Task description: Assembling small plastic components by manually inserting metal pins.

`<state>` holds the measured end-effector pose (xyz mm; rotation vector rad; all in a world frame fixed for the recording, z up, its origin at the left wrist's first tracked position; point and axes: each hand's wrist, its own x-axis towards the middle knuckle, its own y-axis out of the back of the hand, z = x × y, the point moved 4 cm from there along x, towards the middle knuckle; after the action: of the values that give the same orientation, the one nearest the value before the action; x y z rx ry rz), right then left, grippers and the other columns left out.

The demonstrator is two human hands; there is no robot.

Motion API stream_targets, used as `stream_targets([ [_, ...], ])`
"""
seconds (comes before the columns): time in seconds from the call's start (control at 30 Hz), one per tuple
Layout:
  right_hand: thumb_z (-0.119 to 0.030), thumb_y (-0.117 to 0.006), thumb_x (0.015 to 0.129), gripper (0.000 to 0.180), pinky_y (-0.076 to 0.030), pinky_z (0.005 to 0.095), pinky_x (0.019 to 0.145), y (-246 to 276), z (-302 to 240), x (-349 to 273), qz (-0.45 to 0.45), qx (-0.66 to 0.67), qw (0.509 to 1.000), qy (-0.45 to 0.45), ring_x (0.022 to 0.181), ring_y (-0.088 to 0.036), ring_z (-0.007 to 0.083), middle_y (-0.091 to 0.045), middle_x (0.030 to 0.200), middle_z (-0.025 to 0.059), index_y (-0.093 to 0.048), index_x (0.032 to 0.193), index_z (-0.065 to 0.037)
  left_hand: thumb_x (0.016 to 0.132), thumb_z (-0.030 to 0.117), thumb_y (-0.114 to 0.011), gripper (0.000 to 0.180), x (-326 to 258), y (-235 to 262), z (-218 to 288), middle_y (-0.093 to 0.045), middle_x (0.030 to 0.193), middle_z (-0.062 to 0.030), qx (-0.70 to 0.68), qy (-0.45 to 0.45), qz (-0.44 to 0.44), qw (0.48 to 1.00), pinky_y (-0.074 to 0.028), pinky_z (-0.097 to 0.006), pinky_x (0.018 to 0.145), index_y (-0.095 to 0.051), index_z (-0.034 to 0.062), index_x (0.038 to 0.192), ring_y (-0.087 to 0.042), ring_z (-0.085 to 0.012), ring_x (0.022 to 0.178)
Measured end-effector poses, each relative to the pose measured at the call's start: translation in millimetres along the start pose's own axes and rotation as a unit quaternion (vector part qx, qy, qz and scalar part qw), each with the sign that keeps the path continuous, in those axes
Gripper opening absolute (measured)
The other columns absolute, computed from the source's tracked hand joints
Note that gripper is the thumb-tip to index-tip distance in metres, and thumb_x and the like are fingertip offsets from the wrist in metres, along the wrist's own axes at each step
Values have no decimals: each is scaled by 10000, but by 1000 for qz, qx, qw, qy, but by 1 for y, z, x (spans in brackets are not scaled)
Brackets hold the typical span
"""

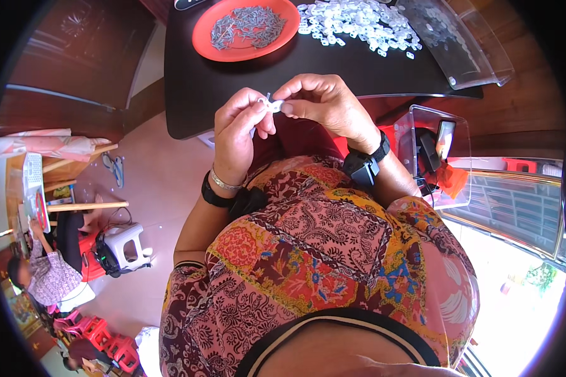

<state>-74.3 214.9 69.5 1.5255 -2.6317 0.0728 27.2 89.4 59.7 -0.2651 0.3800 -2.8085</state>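
Just over the near edge of the table, my two hands meet at a small white plastic piece (275,106). My left hand (238,122) pinches its left side between thumb and fingers. My right hand (326,103) has thumb and index finger closed on its right side. A thin grey pin (268,96), like a small nail or screw, sticks up at the piece by my left fingertips. How far it sits in the piece is too small to tell. Beyond my left hand, an orange-red plate (202,39) holds many similar grey pins. Many loose white plastic pieces (358,26) lie spread right of the plate.
A clear plastic tray (478,56) lies at the dark table's (188,94) right end with more white pieces. Below it, a clear bin (459,188) holds dark and orange things. Far left, another person (53,276) sits near a white stool (129,248) and red stools (100,333).
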Motion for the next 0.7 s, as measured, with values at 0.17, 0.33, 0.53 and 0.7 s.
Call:
stream_targets([
  [0.17,3,-648,841,184,-507,241,785,-3,-1,-2,18,12,1000,1,854,-615,87,-677,919,42,-670,1023,4,923,158,-485,195,-2,0,0,-554,659,-33,3,2,0,1000,-391,-214,539,-548,21,800,-517,-87,586],
  [0.33,9,-641,843,179,-509,235,771,-5,1,-2,20,55,998,-4,836,-616,83,-676,917,36,-672,1019,2,924,159,-484,194,-3,1,-1,-558,667,-33,0,4,-1,1000,-394,-213,542,-547,22,801,-518,-86,588],
  [0.53,25,-637,845,177,-511,238,774,-6,3,-3,23,31,999,11,834,-615,82,-675,910,37,-671,1018,2,924,159,-491,192,-3,1,-1,-556,668,-31,2,-2,-2,1000,-394,-215,544,-548,22,802,-519,-86,594],
  [0.7,29,-625,853,173,-516,246,766,-6,-1,-3,26,35,999,30,819,-616,87,-674,911,47,-671,1018,5,921,163,-501,190,-3,-1,-3,-555,668,-30,6,14,-15,1000,-392,-215,542,-549,23,802,-520,-87,595],
])
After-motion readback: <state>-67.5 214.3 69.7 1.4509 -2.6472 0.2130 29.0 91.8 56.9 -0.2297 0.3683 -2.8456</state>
